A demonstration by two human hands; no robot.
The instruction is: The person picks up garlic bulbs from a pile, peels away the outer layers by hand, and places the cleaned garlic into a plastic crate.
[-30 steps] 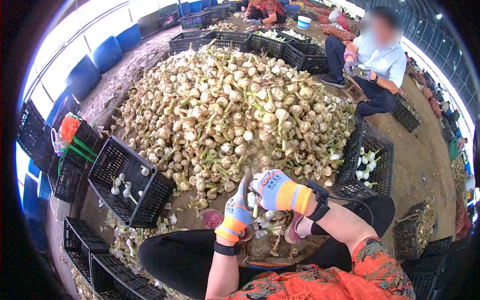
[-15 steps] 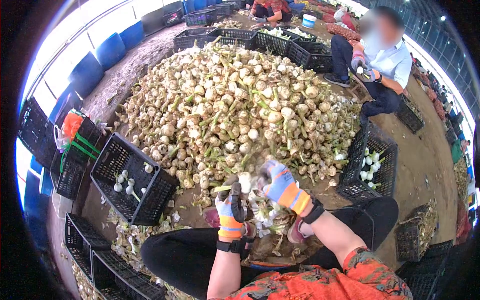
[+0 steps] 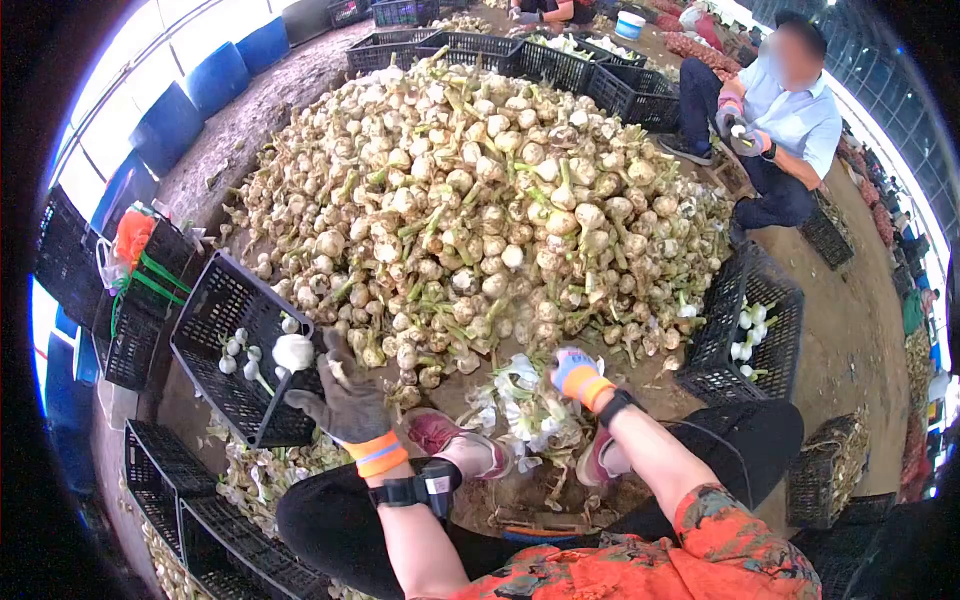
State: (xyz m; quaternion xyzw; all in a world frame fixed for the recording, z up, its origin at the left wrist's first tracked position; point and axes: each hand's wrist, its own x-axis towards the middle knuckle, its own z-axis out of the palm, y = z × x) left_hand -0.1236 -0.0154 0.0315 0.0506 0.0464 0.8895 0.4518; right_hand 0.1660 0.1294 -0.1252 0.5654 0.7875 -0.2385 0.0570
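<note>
My left hand (image 3: pixel 350 400), in a dark-palmed glove with an orange cuff, has its fingers spread at the edge of the left black crate (image 3: pixel 285 400). Just off its fingertips is a peeled white garlic bulb (image 3: pixel 293 352), slightly blurred and over the crate. Several other white bulbs (image 3: pixel 229 364) lie inside. My right hand (image 3: pixel 580 378), gloved in grey-blue and orange, is closed above the white peelings (image 3: pixel 530 405) between my shoes; whatever it grips is hidden. A large heap of unpeeled garlic (image 3: pixel 470 220) rises in front of both hands.
At my right stands a black crate (image 3: pixel 745 345) with several white bulbs. A person (image 3: pixel 790 130) in a light blue shirt sits beyond it, holding a bulb. More crates (image 3: pixel 560 65) line the heap's far side. Stacked crates (image 3: pixel 200 520) are at my lower left.
My left hand has moved left from the middle to the crate and opened, letting go of the garlic bulb. My right hand has dropped slightly and stayed near the peelings.
</note>
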